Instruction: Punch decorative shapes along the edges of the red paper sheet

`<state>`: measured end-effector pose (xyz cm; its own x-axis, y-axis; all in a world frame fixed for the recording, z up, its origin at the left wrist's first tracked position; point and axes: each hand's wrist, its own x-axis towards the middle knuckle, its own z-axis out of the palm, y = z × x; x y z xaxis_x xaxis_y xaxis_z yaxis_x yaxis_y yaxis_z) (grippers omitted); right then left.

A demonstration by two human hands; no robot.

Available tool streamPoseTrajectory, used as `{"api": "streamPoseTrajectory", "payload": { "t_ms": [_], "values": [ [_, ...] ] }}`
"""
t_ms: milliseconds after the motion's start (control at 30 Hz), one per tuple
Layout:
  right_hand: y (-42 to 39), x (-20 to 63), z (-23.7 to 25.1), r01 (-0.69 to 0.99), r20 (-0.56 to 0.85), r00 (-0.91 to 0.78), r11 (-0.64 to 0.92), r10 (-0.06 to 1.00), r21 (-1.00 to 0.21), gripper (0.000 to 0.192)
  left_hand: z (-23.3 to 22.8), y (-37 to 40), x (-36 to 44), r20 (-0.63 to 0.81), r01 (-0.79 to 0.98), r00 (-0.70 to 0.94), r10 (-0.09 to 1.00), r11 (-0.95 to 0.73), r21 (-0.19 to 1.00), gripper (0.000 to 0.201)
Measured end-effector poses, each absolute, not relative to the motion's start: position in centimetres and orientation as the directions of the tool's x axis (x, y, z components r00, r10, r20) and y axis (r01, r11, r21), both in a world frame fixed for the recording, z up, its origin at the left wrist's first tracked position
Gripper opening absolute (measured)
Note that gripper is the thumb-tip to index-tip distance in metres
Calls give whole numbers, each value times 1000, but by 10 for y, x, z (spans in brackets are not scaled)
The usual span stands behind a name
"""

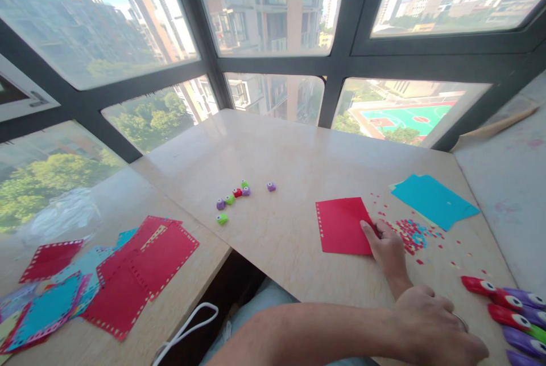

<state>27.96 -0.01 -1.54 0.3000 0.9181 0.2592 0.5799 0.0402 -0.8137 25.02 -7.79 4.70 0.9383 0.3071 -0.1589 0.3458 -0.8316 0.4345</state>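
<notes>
A square red paper sheet [343, 226], with a row of small punched holes down its left edge, lies on the table. My right hand [386, 243] pinches its right edge, thumb on top and fingers at the border. My left arm crosses over my right forearm, putting my left hand [443, 326] at the lower right, back up. Its fingers, one wearing a ring, reach rightward and look loosely apart; their undersides are hidden. Nearby at the right edge sit several red, purple and green craft punches [509, 317] with eye shapes. Red, blue and pale confetti [413, 235] lies beside my right hand.
Blue paper sheets [439, 201] lie at the back right. Several small eyed punches [238, 192] stand mid-table. Hole-edged red papers [162, 258], blue ones [55, 306] and clear plastic [63, 209] cover the left. A white cable [187, 329] hangs by the table's front gap.
</notes>
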Motion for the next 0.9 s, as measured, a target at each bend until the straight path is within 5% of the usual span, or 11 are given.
{"api": "streamPoseTrajectory", "payload": {
  "t_ms": [333,500,667,733,900],
  "values": [
    [-2,281,-17,657,314,246,80,917,-749,50,46,-76,252,-155,355,934,322,-788,502,34],
    [-1,279,-22,709,374,179,144,910,-690,45,30,-82,243,85,377,856,510,-729,572,18],
    [0,277,-21,729,376,100,189,921,-658,46,12,-78,218,260,198,749,610,-581,790,16],
    [0,277,-19,717,353,106,174,930,-675,47,11,-78,198,292,67,667,686,-446,893,8],
    [-1,277,-17,671,293,161,113,942,-733,48,19,-81,119,202,-116,150,968,-186,976,13]
  ]
}}
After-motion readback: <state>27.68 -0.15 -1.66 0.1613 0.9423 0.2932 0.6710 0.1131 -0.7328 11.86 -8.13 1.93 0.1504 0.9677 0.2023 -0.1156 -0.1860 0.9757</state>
